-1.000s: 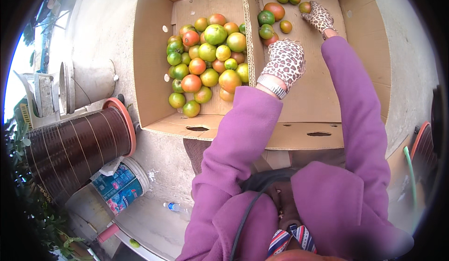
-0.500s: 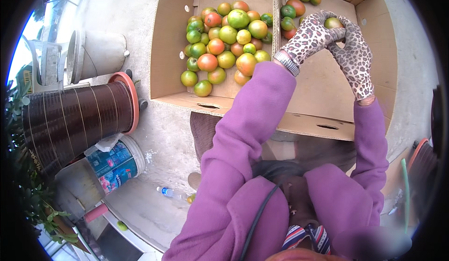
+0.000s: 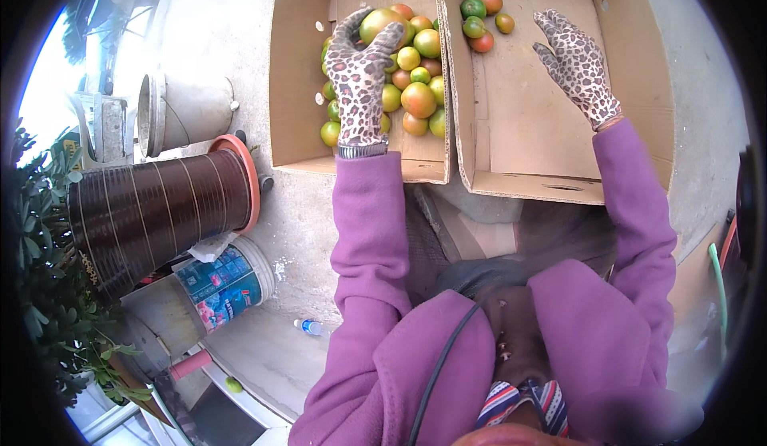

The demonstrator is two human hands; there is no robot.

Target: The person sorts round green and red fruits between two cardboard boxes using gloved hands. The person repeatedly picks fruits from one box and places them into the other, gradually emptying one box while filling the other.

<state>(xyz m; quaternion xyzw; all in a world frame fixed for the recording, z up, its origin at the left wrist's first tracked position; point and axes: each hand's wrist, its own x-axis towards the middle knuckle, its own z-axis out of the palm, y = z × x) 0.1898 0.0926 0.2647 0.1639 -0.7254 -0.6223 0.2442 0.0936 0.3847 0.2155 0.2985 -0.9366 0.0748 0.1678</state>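
Tomato (image 3: 382,24), yellow-green with an orange blush, sits between the curled fingers and thumb of the left hand (image 3: 359,78), with piled tomatoes (image 3: 418,99) beside and below those fingers in the left cardboard box (image 3: 302,86). Half a second ago both hands met around a tomato over the right cardboard box (image 3: 543,126); now they are well apart, so only the left is laden, while the right hand (image 3: 577,70) holds nothing, its fingers straight, thumb spread, loose tomatoes (image 3: 486,1) lying left of its fingertips.

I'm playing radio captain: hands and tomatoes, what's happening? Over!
Left hand: around tomato, left box. Right hand: open, over right box. Box walls between them.
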